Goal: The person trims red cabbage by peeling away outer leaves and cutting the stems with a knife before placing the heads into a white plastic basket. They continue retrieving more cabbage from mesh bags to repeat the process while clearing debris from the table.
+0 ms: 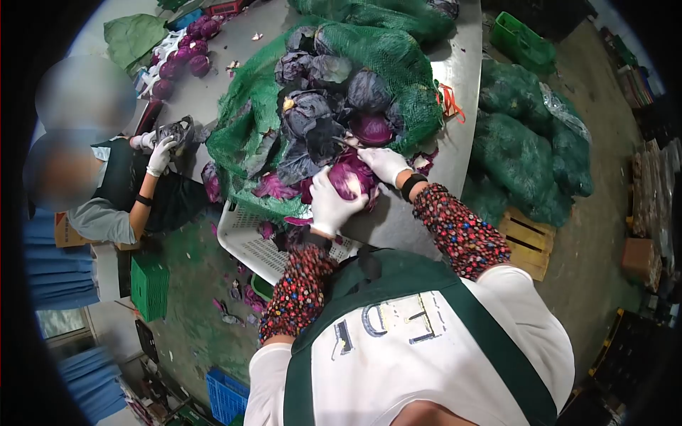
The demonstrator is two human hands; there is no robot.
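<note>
A peeled red cabbage (348,177) with a pale patch sits at the near edge of the metal table. My left hand (332,206), in a white glove, is wrapped around its near left side. My gloved right hand (386,165) is closed at the cabbage's upper right; what its fingers hold is hidden. Just beyond lies an open green mesh bag (245,135) with several dark-leaved red cabbages (307,113) in it. Another bright purple cabbage (371,130) lies beyond my right hand. Loose purple leaves (275,187) are scattered to the left of my hands.
A white perforated basket (249,241) stands below the table edge at left. A co-worker's gloved hand (160,156) holds a dark cabbage (177,131). Peeled cabbages (192,50) are at the far left. Full mesh bags (526,149) and a yellow pallet (527,241) are on the floor at right.
</note>
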